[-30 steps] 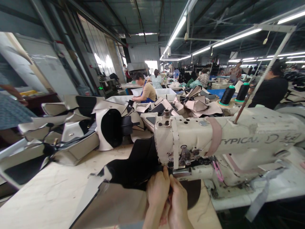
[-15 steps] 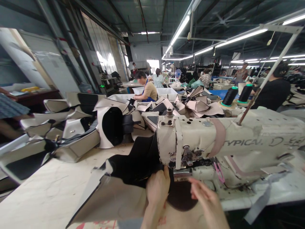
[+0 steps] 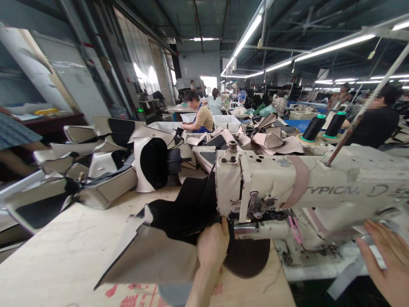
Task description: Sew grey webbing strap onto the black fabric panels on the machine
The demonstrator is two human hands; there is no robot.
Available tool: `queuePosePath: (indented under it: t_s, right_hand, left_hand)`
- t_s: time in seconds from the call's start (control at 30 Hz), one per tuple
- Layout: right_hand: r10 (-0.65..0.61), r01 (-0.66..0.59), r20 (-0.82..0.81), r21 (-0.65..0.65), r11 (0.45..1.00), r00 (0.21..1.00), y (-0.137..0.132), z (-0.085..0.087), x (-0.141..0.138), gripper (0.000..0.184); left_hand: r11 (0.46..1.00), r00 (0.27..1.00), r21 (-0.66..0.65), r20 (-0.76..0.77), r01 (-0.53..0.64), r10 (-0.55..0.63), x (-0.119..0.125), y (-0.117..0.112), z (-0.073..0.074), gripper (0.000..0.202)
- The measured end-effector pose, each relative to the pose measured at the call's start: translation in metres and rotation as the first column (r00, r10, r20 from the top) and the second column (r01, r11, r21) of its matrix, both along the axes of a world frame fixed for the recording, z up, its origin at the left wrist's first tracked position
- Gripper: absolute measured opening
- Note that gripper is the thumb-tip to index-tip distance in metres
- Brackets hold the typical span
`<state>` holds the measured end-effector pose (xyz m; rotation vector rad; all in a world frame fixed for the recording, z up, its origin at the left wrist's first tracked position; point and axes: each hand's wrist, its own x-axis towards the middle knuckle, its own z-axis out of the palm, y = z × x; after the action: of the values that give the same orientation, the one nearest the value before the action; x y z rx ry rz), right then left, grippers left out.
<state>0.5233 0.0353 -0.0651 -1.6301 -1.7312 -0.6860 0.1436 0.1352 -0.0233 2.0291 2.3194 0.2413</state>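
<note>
My left hand is closed on the edge of a beige and black bag piece, right beside the needle area of the sewing machine. The piece's black inner side runs up behind the machine's head. A dark brown rounded flap lies on the table to the right of that hand. My right hand is at the far right, fingers stretched out, over the machine's base near a grey strip. Whether it touches the strip cannot be made out.
Several beige and black bag pieces are piled on the left and behind the machine. Two black thread cones stand behind it. A pink clip-like item hangs at the machine's arm. Co-workers sit beyond, one in a tan shirt.
My right hand has moved away from the dark brown flap to the far right, and its fingers have spread. My left hand stays on the bag piece. The view has shifted slightly.
</note>
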Motion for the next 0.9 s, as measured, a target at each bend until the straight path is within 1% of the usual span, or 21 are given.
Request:
queuePosePath:
  t_s: [0.07, 0.1, 0.2, 0.23, 0.3, 0.37, 0.47, 0.6, 0.7, 0.77, 0.9]
  right_hand:
    - [-0.036, 0.036, -0.014, 0.019, 0.999, 0.999, 0.0, -0.015, -0.003, 0.052]
    - [-0.038, 0.039, -0.014, 0.029, 0.999, 0.999, -0.001, -0.023, -0.004, 0.055]
    - [0.028, -0.029, 0.032, 0.023, 0.999, 0.999, -0.005, -0.042, -0.008, 0.049]
    - [0.044, -0.045, 0.039, 0.016, 0.999, 0.998, -0.007, -0.046, -0.01, 0.048]
    - [0.037, -0.037, 0.032, 0.012, 0.999, 0.999, -0.01, -0.05, -0.012, 0.048]
    - [0.014, -0.014, 0.025, 0.011, 1.0, 1.0, -0.011, -0.049, -0.012, 0.048]
    - [-0.003, 0.002, 0.042, 0.004, 1.0, 0.999, -0.011, -0.042, -0.007, 0.048]
    - [-0.034, 0.033, 0.041, 0.034, 0.999, 0.999, -0.004, -0.023, 0.003, 0.051]
    - [-0.046, 0.046, 0.014, 0.04, 0.998, 0.999, 0.003, -0.01, 0.008, 0.049]
    - [-0.043, 0.042, 0.015, 0.036, 0.998, 0.999, 0.005, -0.007, 0.009, 0.049]
    - [-0.07, 0.07, 0.01, 0.055, 0.996, 0.997, 0.006, -0.011, 0.004, 0.048]
  left_hand:
    - [1.0, 1.0, 0.001, -0.002, 0.004, -0.004, 0.0, 0.0, 0.0, 0.054]
    - [1.0, 1.0, 0.0, -0.004, 0.003, -0.003, 0.0, 0.0, 0.0, 0.054]
    - [1.0, 1.0, -0.002, -0.01, -0.007, 0.007, 0.0, 0.0, 0.001, 0.054]
    - [1.0, 1.0, -0.003, -0.013, -0.01, 0.01, 0.001, -0.001, 0.001, 0.053]
    - [1.0, 1.0, -0.003, -0.02, -0.011, 0.011, 0.002, -0.003, 0.001, 0.05]
    - [1.0, 1.0, -0.003, -0.028, -0.01, 0.01, 0.002, -0.004, 0.002, 0.048]
    - [1.0, 0.999, -0.004, -0.04, -0.002, 0.002, 0.002, -0.006, 0.004, 0.049]
    - [1.0, 0.998, -0.002, -0.049, 0.028, -0.029, 0.001, -0.008, 0.007, 0.046]
    - [1.0, 0.998, 0.001, -0.056, 0.029, -0.028, 0.001, -0.008, 0.008, 0.046]
    - [1.0, 0.998, 0.005, -0.058, 0.018, -0.017, 0.001, -0.007, 0.006, 0.05]
    - [1.0, 0.998, 0.006, -0.055, 0.006, -0.006, 0.002, -0.003, 0.002, 0.054]
